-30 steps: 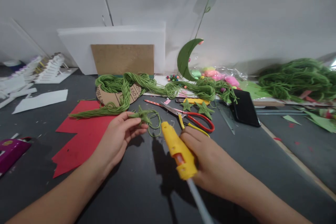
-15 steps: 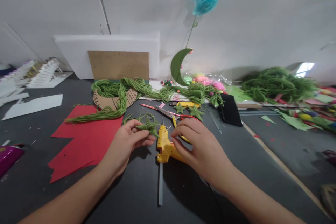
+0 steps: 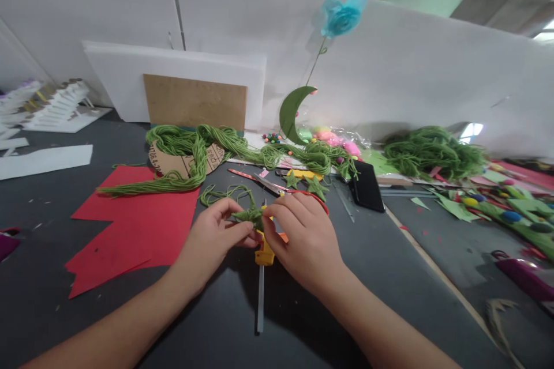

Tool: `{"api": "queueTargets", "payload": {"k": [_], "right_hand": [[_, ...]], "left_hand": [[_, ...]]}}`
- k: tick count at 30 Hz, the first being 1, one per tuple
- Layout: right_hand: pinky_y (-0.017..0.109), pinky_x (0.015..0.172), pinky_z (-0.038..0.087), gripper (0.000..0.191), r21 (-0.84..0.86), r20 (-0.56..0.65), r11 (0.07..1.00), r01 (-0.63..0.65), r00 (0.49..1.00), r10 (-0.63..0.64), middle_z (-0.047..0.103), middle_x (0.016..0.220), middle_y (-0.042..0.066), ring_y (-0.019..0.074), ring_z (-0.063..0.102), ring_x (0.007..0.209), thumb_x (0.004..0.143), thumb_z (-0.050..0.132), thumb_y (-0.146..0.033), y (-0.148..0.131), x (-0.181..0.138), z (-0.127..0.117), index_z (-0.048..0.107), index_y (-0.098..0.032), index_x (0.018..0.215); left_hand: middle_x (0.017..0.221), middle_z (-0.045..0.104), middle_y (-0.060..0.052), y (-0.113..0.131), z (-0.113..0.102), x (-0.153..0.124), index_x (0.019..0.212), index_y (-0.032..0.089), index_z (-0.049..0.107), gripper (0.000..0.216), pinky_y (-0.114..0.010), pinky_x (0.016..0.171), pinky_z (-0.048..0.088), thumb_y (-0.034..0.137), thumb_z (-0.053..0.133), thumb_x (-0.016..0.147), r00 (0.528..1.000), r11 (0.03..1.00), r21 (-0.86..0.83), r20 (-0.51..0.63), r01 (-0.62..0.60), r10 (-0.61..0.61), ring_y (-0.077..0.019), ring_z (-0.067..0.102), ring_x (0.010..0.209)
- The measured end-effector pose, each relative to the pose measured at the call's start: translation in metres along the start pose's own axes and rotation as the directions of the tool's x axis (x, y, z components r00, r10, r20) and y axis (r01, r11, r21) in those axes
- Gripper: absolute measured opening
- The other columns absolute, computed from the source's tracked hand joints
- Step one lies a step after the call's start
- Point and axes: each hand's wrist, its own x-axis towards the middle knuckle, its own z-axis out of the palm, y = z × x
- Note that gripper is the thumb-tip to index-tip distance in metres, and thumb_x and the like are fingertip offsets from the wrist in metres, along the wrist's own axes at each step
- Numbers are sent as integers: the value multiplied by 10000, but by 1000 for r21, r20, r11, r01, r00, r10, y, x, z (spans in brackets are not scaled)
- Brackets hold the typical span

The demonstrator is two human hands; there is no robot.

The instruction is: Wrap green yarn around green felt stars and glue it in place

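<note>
A small green yarn-wrapped star [image 3: 247,217] is pinched between the thumb and fingers of my left hand [image 3: 223,228]. My right hand [image 3: 300,228] meets it from the right, thumb and forefinger closed at the star's edge; what they pinch is too small to tell. Loose green yarn [image 3: 225,193] trails from the star to the left. Under the hands lies a yellow glue gun [image 3: 265,253], partly covered, with its glue stick [image 3: 260,300] pointing toward me. Just beyond my right hand are scissors [image 3: 270,184] and two finished-looking green stars [image 3: 317,187].
Red paper [image 3: 130,230] lies left, with a green yarn hank [image 3: 197,155] over a cardboard piece [image 3: 173,162]. A black phone [image 3: 367,187] and a yarn heap [image 3: 435,150] are at right. A green crescent [image 3: 292,115] with a blue flower [image 3: 344,16] stands at the back.
My right hand has moved left to the star, its fingertips now touching there. The star and my left hand have shifted slightly right, over the glue gun's front. The view has tilted.
</note>
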Motion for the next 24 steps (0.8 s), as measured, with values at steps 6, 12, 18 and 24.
{"api": "queueTargets", "payload": {"k": [6, 12, 18, 24], "right_hand": [[282, 623, 382, 126, 277, 45, 935, -221, 975, 217, 558, 672, 37, 153, 488, 663, 766, 465, -147, -3, 0, -1, 516, -162, 651], [204, 508, 372, 95, 558, 301, 599, -574, 813, 498, 510, 578, -26, 98, 466, 547, 691, 489, -127, -11, 3, -4, 517, -169, 610], [183, 462, 347, 88, 639, 408, 397, -659, 727, 552, 476, 542, -38, 78, 426, 503, 694, 505, -165, -12, 5, -1, 524, -160, 608], [187, 457, 330, 95, 637, 395, 393, -664, 718, 573, 455, 529, -41, 80, 402, 501, 701, 513, -202, -13, 3, 6, 528, -164, 616]], "left_hand": [[544, 628, 16, 0, 0, -1, 667, 168, 494, 185, -214, 566, 493, 173, 673, 619, 1000, 999, 36, -4, -1, 1, -117, 613, 539], [555, 600, 45, -3, 3, -3, 691, 167, 511, 172, -188, 558, 479, 160, 669, 624, 999, 996, 87, -20, -35, 36, -104, 606, 546], [585, 611, 40, -6, 0, -2, 741, 171, 512, 179, -212, 597, 487, 172, 662, 643, 999, 999, 47, -18, -26, 27, -112, 619, 567], [649, 583, 56, -10, -1, -2, 714, 175, 526, 159, -219, 667, 481, 168, 668, 643, 999, 998, -50, -4, -37, 37, -96, 589, 639]]}}
